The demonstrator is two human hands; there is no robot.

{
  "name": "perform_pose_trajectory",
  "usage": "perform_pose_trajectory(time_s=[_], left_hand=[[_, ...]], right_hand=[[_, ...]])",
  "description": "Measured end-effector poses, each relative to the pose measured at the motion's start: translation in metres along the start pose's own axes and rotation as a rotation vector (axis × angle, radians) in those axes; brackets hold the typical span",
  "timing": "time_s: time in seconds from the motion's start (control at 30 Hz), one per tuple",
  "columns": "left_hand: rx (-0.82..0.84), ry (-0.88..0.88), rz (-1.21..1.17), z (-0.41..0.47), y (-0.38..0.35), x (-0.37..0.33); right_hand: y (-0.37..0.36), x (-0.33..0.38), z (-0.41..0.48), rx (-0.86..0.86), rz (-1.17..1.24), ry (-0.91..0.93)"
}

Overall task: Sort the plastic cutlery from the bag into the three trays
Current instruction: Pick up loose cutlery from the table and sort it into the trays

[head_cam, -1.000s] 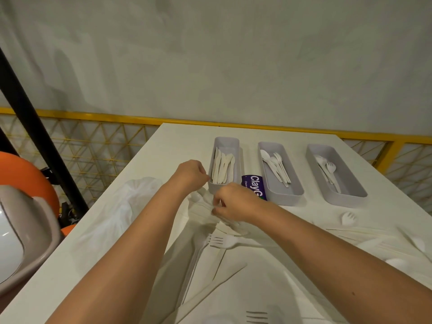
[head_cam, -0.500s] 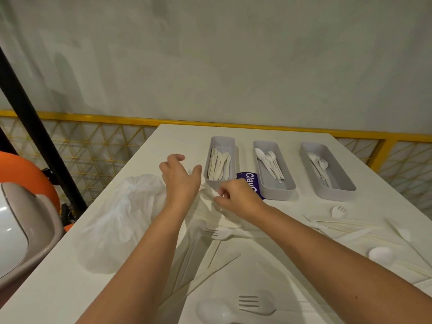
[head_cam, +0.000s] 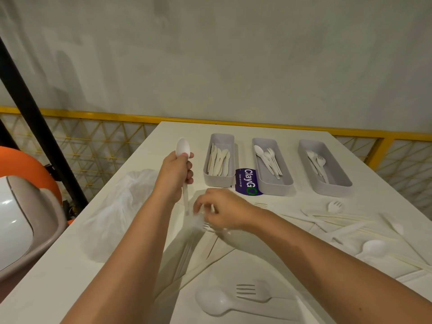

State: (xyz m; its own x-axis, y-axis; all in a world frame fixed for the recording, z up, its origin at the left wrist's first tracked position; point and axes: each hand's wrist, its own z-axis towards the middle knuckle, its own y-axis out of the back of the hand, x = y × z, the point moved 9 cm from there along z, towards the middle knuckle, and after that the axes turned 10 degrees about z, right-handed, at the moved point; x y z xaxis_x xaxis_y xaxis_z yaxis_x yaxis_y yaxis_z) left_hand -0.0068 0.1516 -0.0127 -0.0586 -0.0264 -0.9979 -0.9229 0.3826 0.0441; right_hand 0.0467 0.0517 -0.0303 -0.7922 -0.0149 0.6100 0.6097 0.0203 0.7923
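White tabletop [head_cam: 268, 129] carries three grey trays: knives tray [head_cam: 221, 180], spoons tray [head_cam: 284, 182], forks tray [head_cam: 341, 185]. Left hand [head_cam: 175, 174], empty half a second ago, now has its grip closed on one upright spoon [head_cam: 183, 148]. Right hand [head_cam: 224, 210] pinches a clear wrapper [head_cam: 197, 222] below, among loose cutlery beside the bag [head_cam: 117, 206].

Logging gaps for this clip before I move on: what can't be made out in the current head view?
- What the right hand grips: its fingers are motion-blurred over the fork.
- Handle of the spoon in the left hand: partly covered by the fist.
- Contents of the plastic bag: translucent film, nothing readable.
- Fork and spoon types in the right tray: too small.
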Motion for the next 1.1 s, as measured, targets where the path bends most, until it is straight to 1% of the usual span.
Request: perform_pose_trajectory(time_s=[0.07, 0.13, 0.2, 0.33, 0.53, 0.67, 0.8, 0.87, 0.93, 1.1], left_hand=[[0.020, 0.001, -0.001, 0.000, 0.002, -0.002], [0.032, 0.000, 0.012, -0.001, 0.002, -0.002], [0.049, 0.004, 0.035, -0.002, 0.001, 0.000], [0.068, 0.015, 0.084, -0.004, 0.002, 0.002], [0.119, 0.037, 0.089, -0.005, 0.000, 0.001], [0.138, 0.047, 0.095, -0.006, -0.001, 0.001], [0.217, 0.088, 0.043, -0.011, -0.010, 0.003], [0.248, 0.101, 0.033, -0.012, -0.015, 0.005], [0.264, 0.110, 0.030, -0.013, -0.018, 0.007], [0.279, 0.160, -0.019, -0.013, -0.026, 0.013]], right_hand=[[-0.020, 0.004, 0.001, 0.165, -0.121, 0.038], [-0.031, 0.006, 0.004, 0.233, -0.230, 0.061], [-0.032, 0.010, 0.007, 0.232, -0.289, 0.096], [-0.032, 0.015, 0.012, 0.220, -0.317, 0.135], [-0.039, 0.023, 0.007, 0.198, -0.503, 0.269], [-0.038, 0.023, 0.000, 0.230, -0.496, 0.282], [-0.031, 0.014, -0.005, 0.251, -0.445, 0.250], [-0.023, 0.011, -0.008, 0.218, -0.387, 0.246], [-0.009, 0.010, -0.013, 0.138, -0.305, 0.244], [0.039, 0.013, -0.031, -0.169, -0.143, 0.305]])
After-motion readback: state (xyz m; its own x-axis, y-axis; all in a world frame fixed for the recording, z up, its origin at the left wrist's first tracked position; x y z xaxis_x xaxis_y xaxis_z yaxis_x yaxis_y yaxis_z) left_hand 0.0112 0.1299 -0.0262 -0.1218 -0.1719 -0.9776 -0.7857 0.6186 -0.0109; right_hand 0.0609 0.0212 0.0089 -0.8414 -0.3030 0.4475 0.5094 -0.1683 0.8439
